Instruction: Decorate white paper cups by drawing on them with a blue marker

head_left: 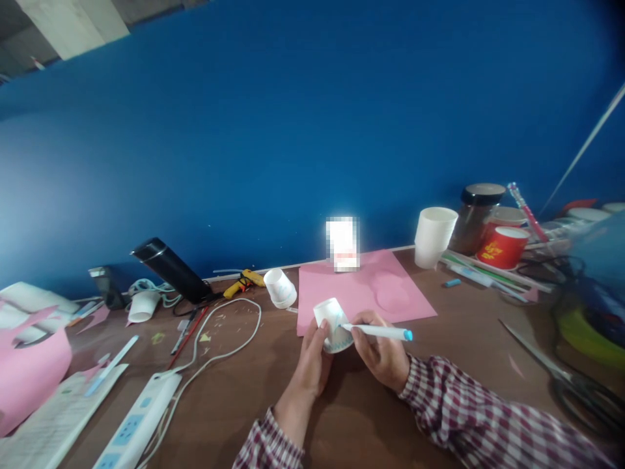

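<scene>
My left hand (312, 358) is wrapped round a white paper cup (332, 314), which it holds tilted above the desk. Blue marks run along the cup's lower edge and up its side. Between the fingers of my right hand (381, 352) is a white marker (378, 331) with a light-blue end, its tip at the cup's wall. Just beyond lies a pink sheet of paper (410, 296), with a bright pixelated rectangle (343, 244) at its far edge. A second white paper cup (280, 288) stands upside down left of the sheet.
To the right are stacked white cups (434, 238), a red paper cup (502, 249), a dark-lidded jar (481, 218), a blue pen cap (452, 283) and scissors (561, 374). On the left sit a yellow glue gun (243, 284), a black flask (170, 270), a power strip (137, 423) and its white cable.
</scene>
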`<action>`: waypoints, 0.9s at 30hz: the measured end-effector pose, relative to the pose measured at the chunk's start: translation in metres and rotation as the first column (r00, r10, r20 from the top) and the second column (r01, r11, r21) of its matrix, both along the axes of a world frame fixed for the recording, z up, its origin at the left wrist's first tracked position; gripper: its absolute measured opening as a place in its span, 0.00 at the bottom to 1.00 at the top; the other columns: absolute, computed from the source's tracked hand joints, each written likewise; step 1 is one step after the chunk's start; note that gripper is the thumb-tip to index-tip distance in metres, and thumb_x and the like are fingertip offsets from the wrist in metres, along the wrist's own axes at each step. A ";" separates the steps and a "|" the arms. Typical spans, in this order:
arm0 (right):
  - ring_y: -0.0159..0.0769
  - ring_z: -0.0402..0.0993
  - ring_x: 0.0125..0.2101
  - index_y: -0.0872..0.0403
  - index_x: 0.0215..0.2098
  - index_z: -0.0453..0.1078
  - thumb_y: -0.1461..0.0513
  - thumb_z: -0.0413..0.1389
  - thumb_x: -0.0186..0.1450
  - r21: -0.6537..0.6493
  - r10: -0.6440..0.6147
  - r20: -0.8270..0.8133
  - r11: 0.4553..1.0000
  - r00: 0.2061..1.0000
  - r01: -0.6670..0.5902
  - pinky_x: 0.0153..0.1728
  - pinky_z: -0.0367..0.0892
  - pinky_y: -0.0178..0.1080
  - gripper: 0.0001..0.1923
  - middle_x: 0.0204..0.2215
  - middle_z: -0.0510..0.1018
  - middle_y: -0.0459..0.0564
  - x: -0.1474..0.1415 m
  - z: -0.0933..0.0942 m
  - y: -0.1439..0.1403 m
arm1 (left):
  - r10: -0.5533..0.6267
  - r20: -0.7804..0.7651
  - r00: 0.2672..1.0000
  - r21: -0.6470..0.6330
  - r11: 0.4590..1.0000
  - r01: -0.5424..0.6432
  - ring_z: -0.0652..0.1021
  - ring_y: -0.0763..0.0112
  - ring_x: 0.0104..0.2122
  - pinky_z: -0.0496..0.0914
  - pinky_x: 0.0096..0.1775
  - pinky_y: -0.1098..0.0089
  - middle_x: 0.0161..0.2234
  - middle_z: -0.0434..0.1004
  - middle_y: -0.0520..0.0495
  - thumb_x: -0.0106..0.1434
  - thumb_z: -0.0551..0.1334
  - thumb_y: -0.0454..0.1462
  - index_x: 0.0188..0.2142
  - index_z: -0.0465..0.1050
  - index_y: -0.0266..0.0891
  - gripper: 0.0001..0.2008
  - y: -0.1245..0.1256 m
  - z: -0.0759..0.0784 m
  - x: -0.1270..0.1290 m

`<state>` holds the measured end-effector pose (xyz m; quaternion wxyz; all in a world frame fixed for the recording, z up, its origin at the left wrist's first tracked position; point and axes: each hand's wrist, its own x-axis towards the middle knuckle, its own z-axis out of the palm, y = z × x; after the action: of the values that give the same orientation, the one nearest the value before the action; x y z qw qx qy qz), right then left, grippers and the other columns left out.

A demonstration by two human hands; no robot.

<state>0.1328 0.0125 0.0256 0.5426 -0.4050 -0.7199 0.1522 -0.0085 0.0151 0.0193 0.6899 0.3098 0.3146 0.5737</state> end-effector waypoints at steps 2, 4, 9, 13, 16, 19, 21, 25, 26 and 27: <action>0.34 0.70 0.29 0.53 0.35 0.63 0.63 0.48 0.66 -0.010 -0.004 -0.008 1.000 1.000 0.004 0.31 0.67 0.36 0.03 0.28 0.72 0.48 0.000 0.000 0.001 | -0.001 -0.002 1.000 0.012 1.000 0.001 0.75 0.67 0.37 0.67 0.44 0.67 0.37 0.76 0.45 0.60 0.62 0.41 0.43 0.73 0.35 0.14 0.000 0.000 0.000; 0.34 0.70 0.28 0.53 0.35 0.63 0.63 0.48 0.66 -0.022 -0.008 -0.015 1.000 1.000 0.008 0.31 0.67 0.36 0.03 0.28 0.72 0.48 0.000 -0.001 0.001 | 0.002 -0.007 1.000 0.018 1.000 -0.002 0.75 0.66 0.38 0.67 0.44 0.67 0.38 0.77 0.44 0.61 0.61 0.41 0.43 0.72 0.35 0.14 0.000 0.000 0.001; 0.35 0.71 0.29 0.53 0.35 0.63 0.63 0.48 0.66 -0.027 -0.009 -0.020 1.000 1.000 0.008 0.31 0.67 0.36 0.04 0.28 0.72 0.48 0.000 -0.002 0.001 | 0.014 -0.006 1.000 0.004 1.000 -0.014 0.75 0.65 0.38 0.67 0.44 0.66 0.38 0.77 0.45 0.60 0.62 0.41 0.43 0.72 0.35 0.14 0.001 -0.002 0.000; 0.35 0.71 0.30 0.53 0.35 0.63 0.63 0.48 0.67 -0.022 -0.023 -0.027 1.000 0.999 0.023 0.32 0.67 0.37 0.04 0.29 0.72 0.48 0.001 -0.002 0.002 | 0.015 0.004 1.000 -0.019 1.000 -0.015 0.75 0.64 0.39 0.66 0.46 0.66 0.39 0.77 0.44 0.59 0.63 0.41 0.43 0.72 0.35 0.15 0.001 -0.002 -0.001; 0.35 0.71 0.29 0.53 0.36 0.63 0.64 0.48 0.67 -0.021 -0.028 -0.033 0.999 0.999 0.027 0.32 0.67 0.36 0.03 0.28 0.72 0.48 0.001 -0.004 0.003 | 0.021 0.008 1.000 -0.036 0.999 -0.021 0.75 0.64 0.39 0.66 0.46 0.66 0.39 0.77 0.44 0.59 0.63 0.42 0.43 0.72 0.35 0.15 0.001 -0.003 -0.001; 0.34 0.71 0.28 0.53 0.36 0.63 0.64 0.48 0.66 -0.012 -0.026 -0.039 1.000 0.999 0.025 0.31 0.67 0.36 0.03 0.28 0.72 0.47 0.002 -0.005 0.004 | 0.033 0.012 0.999 -0.046 0.998 -0.033 0.76 0.63 0.39 0.66 0.46 0.66 0.39 0.77 0.44 0.58 0.63 0.42 0.42 0.73 0.35 0.15 0.001 -0.003 0.000; 0.34 0.71 0.28 0.53 0.36 0.63 0.65 0.48 0.66 -0.008 -0.024 -0.043 1.000 0.999 0.024 0.31 0.67 0.36 0.03 0.28 0.72 0.47 0.002 -0.004 0.004 | 0.034 0.013 0.999 -0.049 0.998 -0.034 0.76 0.63 0.40 0.66 0.46 0.65 0.39 0.78 0.44 0.58 0.64 0.42 0.42 0.73 0.35 0.16 0.001 -0.004 0.000; 0.35 0.71 0.29 0.53 0.36 0.63 0.64 0.48 0.67 -0.022 -0.034 -0.033 0.999 0.999 0.033 0.32 0.67 0.37 0.03 0.28 0.72 0.47 0.002 -0.003 0.005 | 0.030 -0.003 1.000 -0.050 0.998 -0.030 0.76 0.62 0.40 0.66 0.47 0.64 0.39 0.77 0.44 0.57 0.64 0.44 0.42 0.73 0.34 0.17 0.001 -0.006 -0.001; 0.35 0.71 0.29 0.53 0.36 0.63 0.64 0.48 0.66 -0.024 -0.031 -0.033 0.999 0.999 0.030 0.32 0.67 0.37 0.03 0.28 0.72 0.47 0.002 -0.003 0.005 | 0.032 -0.008 0.999 -0.052 0.998 -0.033 0.75 0.62 0.40 0.65 0.47 0.64 0.39 0.77 0.44 0.58 0.64 0.44 0.43 0.73 0.34 0.17 0.001 -0.006 -0.002; 0.35 0.71 0.29 0.53 0.36 0.63 0.64 0.48 0.66 -0.027 -0.025 -0.035 0.999 0.999 0.024 0.32 0.67 0.37 0.03 0.29 0.72 0.48 0.002 -0.003 0.005 | 0.035 -0.013 0.999 -0.053 0.998 -0.035 0.75 0.62 0.40 0.65 0.47 0.64 0.40 0.77 0.43 0.58 0.63 0.44 0.43 0.73 0.34 0.18 0.001 -0.006 -0.002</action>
<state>0.1352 0.0175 0.0224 0.5517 -0.4185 -0.7030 0.1623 -0.0104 0.0163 0.0131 0.6858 0.2893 0.3393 0.5752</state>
